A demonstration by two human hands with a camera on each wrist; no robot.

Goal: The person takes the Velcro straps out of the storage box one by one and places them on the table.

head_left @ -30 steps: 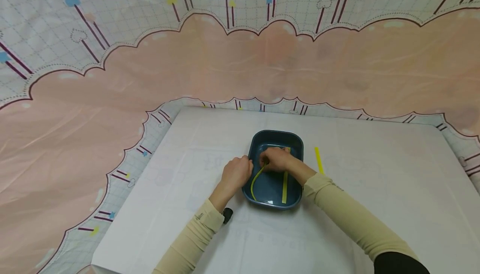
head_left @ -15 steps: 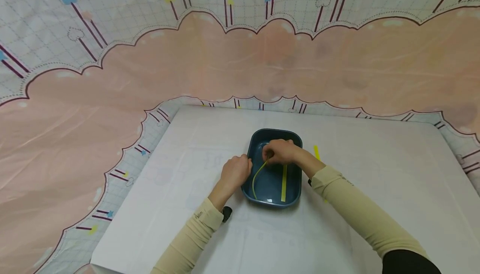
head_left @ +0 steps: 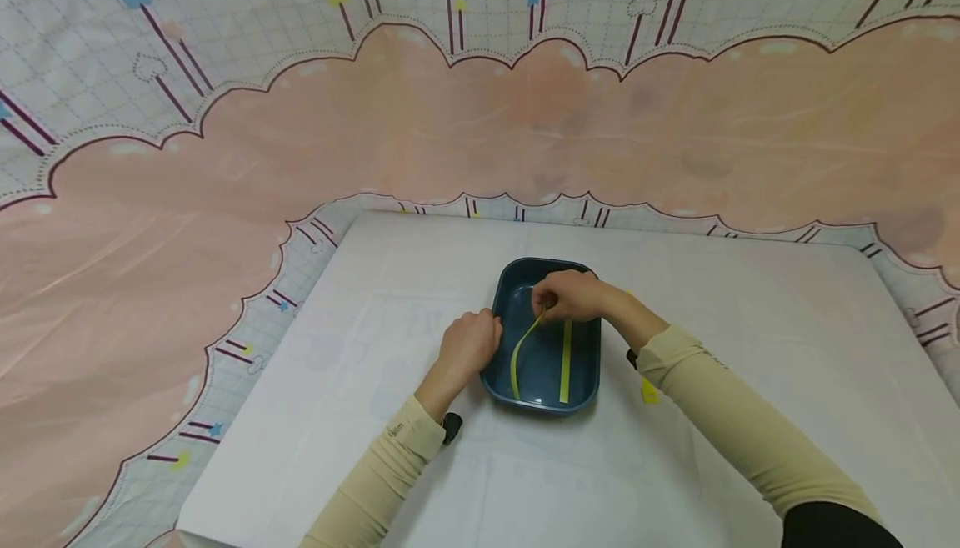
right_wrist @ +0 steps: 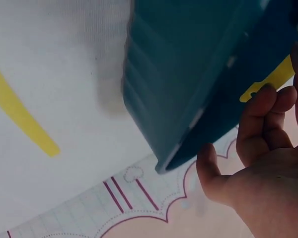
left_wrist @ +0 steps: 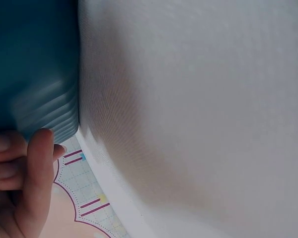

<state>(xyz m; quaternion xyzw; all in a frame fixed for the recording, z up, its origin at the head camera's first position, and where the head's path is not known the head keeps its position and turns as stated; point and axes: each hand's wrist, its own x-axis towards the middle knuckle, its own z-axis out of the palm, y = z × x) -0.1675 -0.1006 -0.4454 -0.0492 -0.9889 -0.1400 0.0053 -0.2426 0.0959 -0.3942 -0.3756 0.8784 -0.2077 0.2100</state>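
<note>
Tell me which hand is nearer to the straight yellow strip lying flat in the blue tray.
Right. The right hand is over the tray's far end, just above the flat strip's top; the left hand rests outside against the tray's left wall.

My left hand (head_left: 468, 346) sits curled at nine o'clock; my right hand (head_left: 572, 296), fingers pinched together, reaches in from three o'clock.
</note>
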